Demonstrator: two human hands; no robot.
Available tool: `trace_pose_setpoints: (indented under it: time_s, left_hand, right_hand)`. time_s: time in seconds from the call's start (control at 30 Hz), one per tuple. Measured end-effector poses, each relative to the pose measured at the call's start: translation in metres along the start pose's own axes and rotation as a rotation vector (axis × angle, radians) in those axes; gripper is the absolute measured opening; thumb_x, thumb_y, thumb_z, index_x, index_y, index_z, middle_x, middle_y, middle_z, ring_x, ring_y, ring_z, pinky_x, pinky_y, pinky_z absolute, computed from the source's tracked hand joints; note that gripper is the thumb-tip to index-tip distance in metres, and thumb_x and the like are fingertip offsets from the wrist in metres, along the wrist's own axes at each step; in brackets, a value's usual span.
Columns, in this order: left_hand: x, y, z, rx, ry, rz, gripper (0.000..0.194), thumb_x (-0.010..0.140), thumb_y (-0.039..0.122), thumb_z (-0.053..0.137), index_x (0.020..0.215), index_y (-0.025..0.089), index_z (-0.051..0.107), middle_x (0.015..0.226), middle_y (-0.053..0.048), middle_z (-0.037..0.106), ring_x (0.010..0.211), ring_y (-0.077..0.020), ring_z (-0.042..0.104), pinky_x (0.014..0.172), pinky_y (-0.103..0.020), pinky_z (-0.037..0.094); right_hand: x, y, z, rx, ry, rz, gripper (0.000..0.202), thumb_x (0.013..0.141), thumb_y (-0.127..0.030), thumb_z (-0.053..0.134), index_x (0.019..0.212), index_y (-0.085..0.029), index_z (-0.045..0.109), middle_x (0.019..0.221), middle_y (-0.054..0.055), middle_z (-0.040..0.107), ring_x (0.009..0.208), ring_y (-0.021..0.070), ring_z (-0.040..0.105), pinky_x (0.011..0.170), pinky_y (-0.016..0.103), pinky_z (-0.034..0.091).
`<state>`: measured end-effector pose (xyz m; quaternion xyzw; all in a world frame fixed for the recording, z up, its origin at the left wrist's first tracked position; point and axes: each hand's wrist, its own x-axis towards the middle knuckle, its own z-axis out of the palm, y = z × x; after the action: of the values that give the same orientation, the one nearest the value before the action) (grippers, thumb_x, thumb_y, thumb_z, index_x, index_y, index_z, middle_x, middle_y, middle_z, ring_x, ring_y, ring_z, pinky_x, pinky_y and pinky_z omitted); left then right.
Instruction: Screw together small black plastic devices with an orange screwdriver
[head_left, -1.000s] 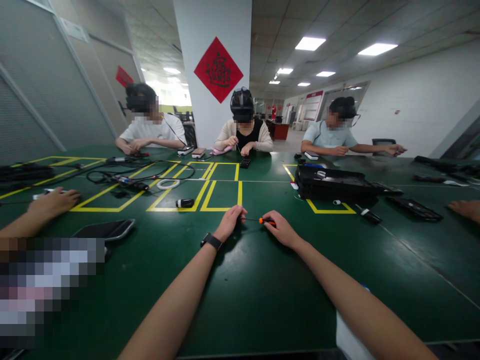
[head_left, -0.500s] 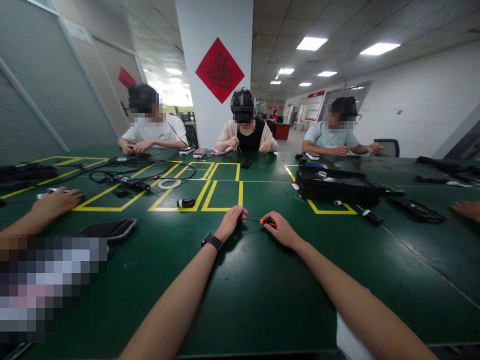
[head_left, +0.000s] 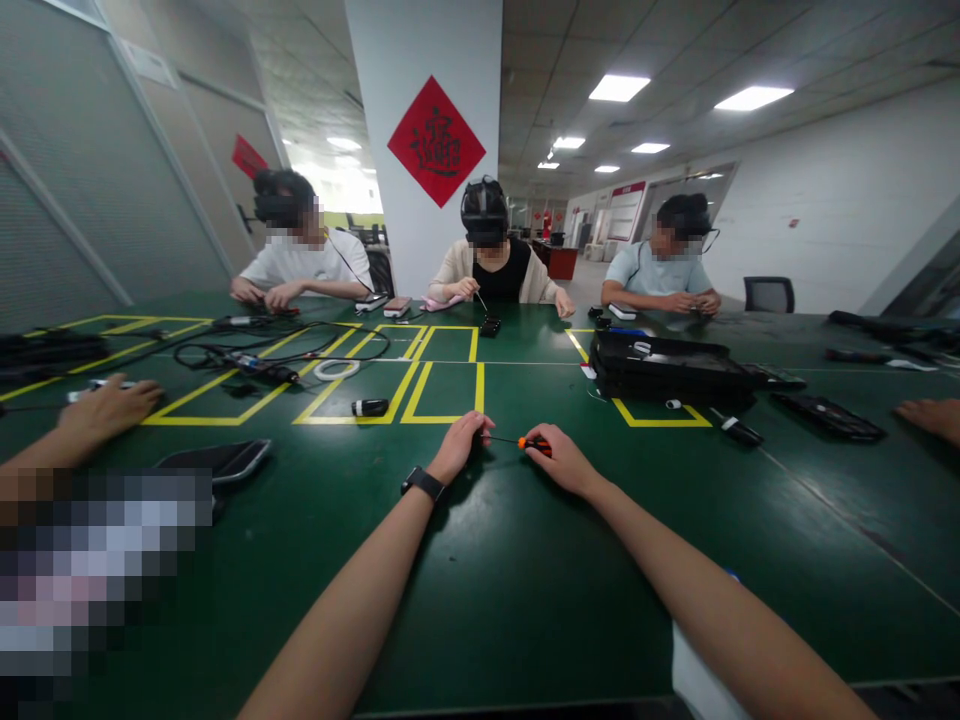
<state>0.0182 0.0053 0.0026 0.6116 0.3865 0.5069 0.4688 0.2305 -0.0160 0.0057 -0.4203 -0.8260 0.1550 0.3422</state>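
Observation:
My right hand (head_left: 564, 460) is closed round the handle of a screwdriver (head_left: 523, 442), black and orange, low above the green table. Its thin shaft points left, and the tip reaches the fingers of my left hand (head_left: 460, 447). Those fingers are curled together; whatever they hold, if anything, is hidden beneath them. A black watch (head_left: 424, 484) sits on my left wrist.
Yellow tape (head_left: 442, 420) marks the green table (head_left: 510, 610). Ahead lies a black-and-white cylinder (head_left: 370, 408); cables (head_left: 225, 352) tangle left. A black case (head_left: 671, 365) and a screwdriver (head_left: 741, 430) lie right. Several people sit around, one hand (head_left: 120, 400) resting at left.
My hands and the screwdriver keep almost the same pose. Across the table, the right-hand person's hands have come together, and the middle person's one hand has shifted right.

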Motion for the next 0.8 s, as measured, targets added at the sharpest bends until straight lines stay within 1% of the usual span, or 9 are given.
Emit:
trace_pose_setpoints:
  time_s: [0.1, 0.17, 0.23, 0.33, 0.43, 0.6, 0.8]
  left_hand:
    - [-0.0006, 0.0024, 0.0005, 0.002, -0.008, -0.005, 0.035, 0.081, 0.044, 0.038, 0.078, 0.014, 0.057, 0.067, -0.001, 0.055, 0.061, -0.0114, 0.052, 0.063, -0.025, 0.043]
    - [-0.0009, 0.0032, 0.0010, 0.002, -0.010, -0.001, 0.035, 0.081, 0.044, 0.038, 0.078, 0.014, 0.057, 0.067, -0.001, 0.055, 0.061, -0.0113, 0.052, 0.063, -0.025, 0.043]
    - [-0.0012, 0.0031, 0.0015, 0.004, -0.006, 0.011, 0.036, 0.081, 0.044, 0.037, 0.077, 0.014, 0.057, 0.066, -0.001, 0.055, 0.061, -0.0113, 0.053, 0.062, -0.024, 0.042]
    - [-0.0017, 0.0024, 0.0018, 0.012, 0.003, 0.023, 0.036, 0.082, 0.044, 0.036, 0.078, 0.015, 0.057, 0.066, -0.001, 0.055, 0.061, -0.0112, 0.053, 0.062, -0.024, 0.042]
    - [-0.0018, 0.0015, 0.0014, 0.032, 0.016, 0.026, 0.037, 0.082, 0.045, 0.036, 0.078, 0.015, 0.057, 0.066, -0.001, 0.055, 0.061, -0.0111, 0.053, 0.063, -0.024, 0.042]
    - [-0.0007, 0.0003, 0.0006, 0.040, 0.037, 0.028, 0.039, 0.082, 0.046, 0.036, 0.077, 0.014, 0.058, 0.065, -0.001, 0.055, 0.061, -0.0114, 0.053, 0.062, -0.025, 0.042]
    - [-0.0006, 0.0009, 0.0011, 0.038, 0.038, 0.019, 0.040, 0.082, 0.047, 0.036, 0.077, 0.015, 0.058, 0.067, -0.002, 0.055, 0.061, -0.0114, 0.053, 0.063, -0.024, 0.043]
  right_hand:
    - [-0.0006, -0.0004, 0.0005, 0.017, -0.010, 0.017, 0.017, 0.077, -0.026, 0.056, 0.091, -0.018, 0.056, 0.089, 0.004, 0.056, 0.082, 0.0158, 0.050, 0.076, 0.031, 0.041]
    - [-0.0006, -0.0009, 0.0002, 0.030, -0.017, 0.014, 0.019, 0.078, -0.027, 0.055, 0.095, -0.018, 0.056, 0.091, 0.004, 0.057, 0.084, 0.0158, 0.051, 0.077, 0.031, 0.041]
    - [-0.0002, -0.0012, -0.0002, 0.030, -0.026, 0.001, 0.017, 0.081, -0.027, 0.051, 0.095, -0.018, 0.057, 0.091, 0.004, 0.058, 0.086, 0.0160, 0.051, 0.079, 0.031, 0.040]
    - [0.0002, -0.0014, -0.0008, 0.006, -0.029, -0.011, 0.017, 0.084, -0.024, 0.045, 0.089, -0.018, 0.060, 0.088, 0.004, 0.059, 0.086, 0.0162, 0.051, 0.079, 0.032, 0.040]
    - [-0.0007, -0.0026, -0.0016, 0.023, -0.019, -0.005, 0.015, 0.082, -0.022, 0.049, 0.091, -0.018, 0.059, 0.088, 0.004, 0.059, 0.084, 0.0159, 0.053, 0.078, 0.031, 0.041]
    - [-0.0025, -0.0070, -0.0035, 0.123, -0.030, 0.005, 0.018, 0.077, -0.019, 0.054, 0.094, -0.017, 0.058, 0.089, 0.004, 0.060, 0.082, 0.0147, 0.056, 0.077, 0.030, 0.044]
    - [-0.0020, -0.0095, -0.0034, 0.150, -0.019, 0.003, 0.018, 0.076, -0.017, 0.054, 0.094, -0.017, 0.057, 0.088, 0.004, 0.060, 0.081, 0.0143, 0.056, 0.077, 0.031, 0.045]
